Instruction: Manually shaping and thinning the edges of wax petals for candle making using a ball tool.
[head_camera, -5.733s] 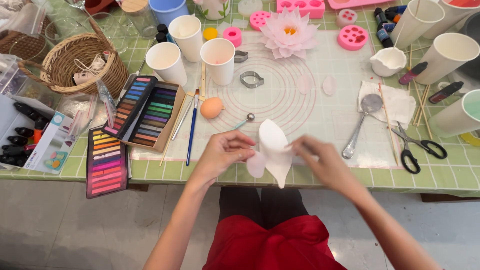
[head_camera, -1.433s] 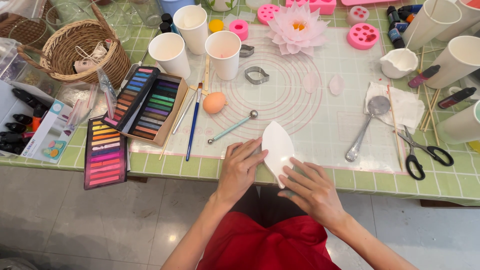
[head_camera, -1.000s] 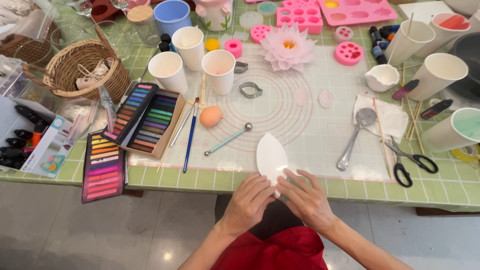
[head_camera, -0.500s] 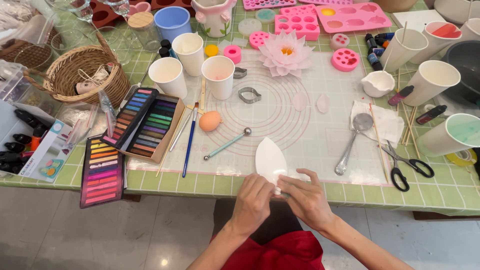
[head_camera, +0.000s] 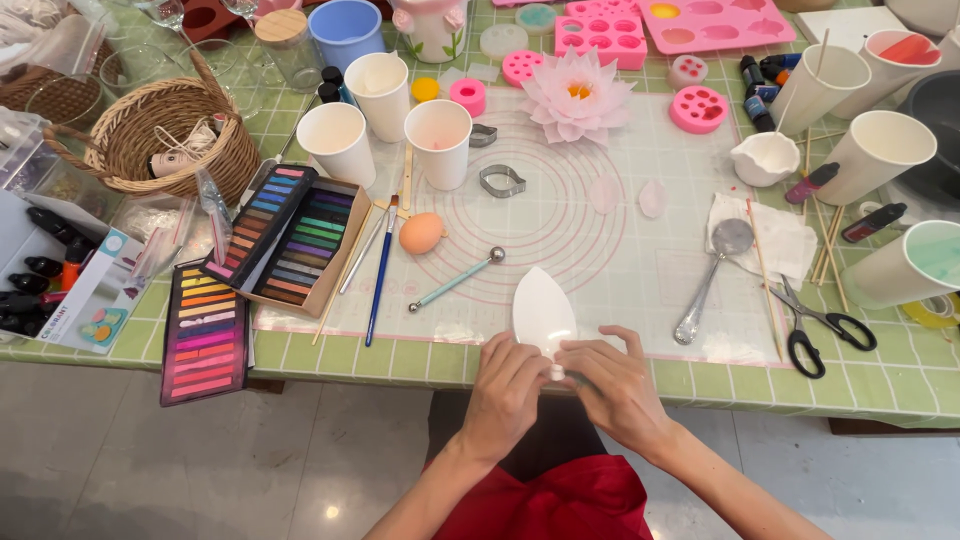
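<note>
A white leaf-shaped mould (head_camera: 543, 310) lies at the near edge of a clear ringed work mat (head_camera: 560, 215). My left hand (head_camera: 505, 390) and my right hand (head_camera: 610, 385) meet at its near tip, fingers pinching something small and pale that I cannot make out. A ball-ended tool (head_camera: 455, 280) lies just left of the mould. Farther back sit an orange egg-shaped sponge (head_camera: 421, 233), two pale pink petals (head_camera: 628, 196) and a finished pink lotus flower (head_camera: 578, 95).
Pastel chalk boxes (head_camera: 285, 240) and brushes (head_camera: 380, 270) lie to the left, a wicker basket (head_camera: 165, 130) behind them. White cups (head_camera: 440, 140) stand at the back, pink silicone moulds (head_camera: 715, 22) beyond. A spoon (head_camera: 712, 275), scissors (head_camera: 815, 325) and more cups (head_camera: 885, 150) sit right.
The mould came down from being held above the table edge and now lies on the mat. Both hands drew closer together at its near tip. The view shifted.
</note>
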